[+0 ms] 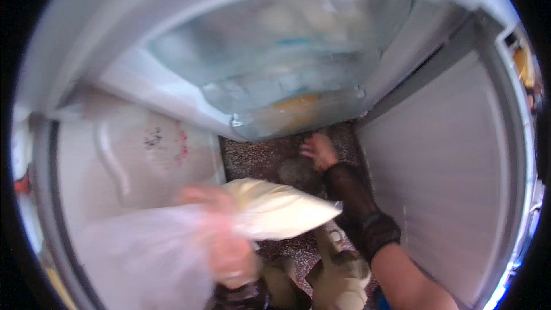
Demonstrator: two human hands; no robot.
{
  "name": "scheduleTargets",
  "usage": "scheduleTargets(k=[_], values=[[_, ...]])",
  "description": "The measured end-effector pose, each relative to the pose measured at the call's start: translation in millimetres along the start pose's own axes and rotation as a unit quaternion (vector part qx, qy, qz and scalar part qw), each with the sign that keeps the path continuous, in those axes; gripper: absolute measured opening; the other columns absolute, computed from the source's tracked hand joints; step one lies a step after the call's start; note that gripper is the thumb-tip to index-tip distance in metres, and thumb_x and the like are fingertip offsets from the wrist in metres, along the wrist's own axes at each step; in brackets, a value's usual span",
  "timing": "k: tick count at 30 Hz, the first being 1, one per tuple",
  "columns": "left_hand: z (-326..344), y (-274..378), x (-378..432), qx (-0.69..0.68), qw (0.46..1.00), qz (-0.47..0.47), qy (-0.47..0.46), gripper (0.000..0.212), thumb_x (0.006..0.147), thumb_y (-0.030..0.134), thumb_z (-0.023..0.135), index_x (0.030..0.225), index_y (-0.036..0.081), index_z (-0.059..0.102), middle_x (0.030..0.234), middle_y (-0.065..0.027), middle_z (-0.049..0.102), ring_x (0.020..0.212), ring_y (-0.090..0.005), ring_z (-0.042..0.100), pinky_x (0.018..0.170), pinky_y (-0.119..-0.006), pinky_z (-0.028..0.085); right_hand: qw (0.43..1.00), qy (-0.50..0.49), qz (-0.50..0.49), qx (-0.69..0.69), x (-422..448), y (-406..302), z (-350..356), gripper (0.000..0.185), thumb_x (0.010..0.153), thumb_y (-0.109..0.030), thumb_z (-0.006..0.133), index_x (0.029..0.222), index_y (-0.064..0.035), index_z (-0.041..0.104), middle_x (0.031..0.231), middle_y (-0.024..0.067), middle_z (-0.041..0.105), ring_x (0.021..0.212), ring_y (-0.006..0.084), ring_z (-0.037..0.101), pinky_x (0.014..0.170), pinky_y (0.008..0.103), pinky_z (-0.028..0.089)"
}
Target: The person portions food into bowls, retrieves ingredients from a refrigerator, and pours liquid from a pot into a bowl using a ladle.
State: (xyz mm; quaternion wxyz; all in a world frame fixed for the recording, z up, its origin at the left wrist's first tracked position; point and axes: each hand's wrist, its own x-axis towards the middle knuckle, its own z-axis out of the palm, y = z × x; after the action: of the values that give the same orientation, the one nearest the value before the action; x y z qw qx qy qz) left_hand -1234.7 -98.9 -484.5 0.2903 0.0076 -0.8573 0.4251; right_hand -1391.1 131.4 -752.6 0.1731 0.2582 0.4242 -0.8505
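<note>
My left hand (230,245), blurred by motion, grips a translucent plastic bag around its gathered middle. The filled end of the bag (284,213), packed with something pale yellow, points to the right. Its loose, cloudy end (155,249) spreads out to the left. Low down, my right hand (320,150) hangs over the speckled floor with its fingers apart, and nothing shows in it. Just beyond that hand is the lower front of a clear bin or drawer (297,110) inside an open cabinet that looks like a refrigerator or freezer; an orange-yellow item shows through it.
Open doors flank me: the left door panel (146,155) bears red and black marks, and the right door panel (434,159) is plain. Higher clear fronts (275,47) hold blurred pale contents. My feet stand on the speckled floor (254,155), near the bottom of the view.
</note>
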Motion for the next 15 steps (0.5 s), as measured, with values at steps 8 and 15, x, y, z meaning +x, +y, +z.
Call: scheduleTargets(k=[8,15], values=[[-189,-103,37,-0.607,0.777,-0.135,-0.096,0.035,0.088,0.022,0.054,0.117,0.003,0.051,0.109,-0.0093,0.060,0.097,-0.0204,0.058,0.082,-0.033,0.051,0.878,-0.254,-0.236,-0.331,-374,-214,160,0.039,0.089,-0.026,0.057,0.120,-0.0051,0.050,0.114,0.0117,0.054,0.098,0.0201,0.056,0.082,0.0327,0.048],[-361,-315,88,-0.802,0.571,-0.163,-0.061,0.028,0.079,0.021,0.060,0.102,0.007,0.056,0.098,-0.0092,0.059,0.088,-0.0237,0.057,0.074,-0.034,0.048,0.770,-0.405,-0.115,-0.479,-634,-301,246,0.031,0.091,-0.019,0.049,0.118,-0.0045,0.050,0.108,0.0085,0.056,0.096,0.0189,0.057,0.080,0.0297,0.049]])
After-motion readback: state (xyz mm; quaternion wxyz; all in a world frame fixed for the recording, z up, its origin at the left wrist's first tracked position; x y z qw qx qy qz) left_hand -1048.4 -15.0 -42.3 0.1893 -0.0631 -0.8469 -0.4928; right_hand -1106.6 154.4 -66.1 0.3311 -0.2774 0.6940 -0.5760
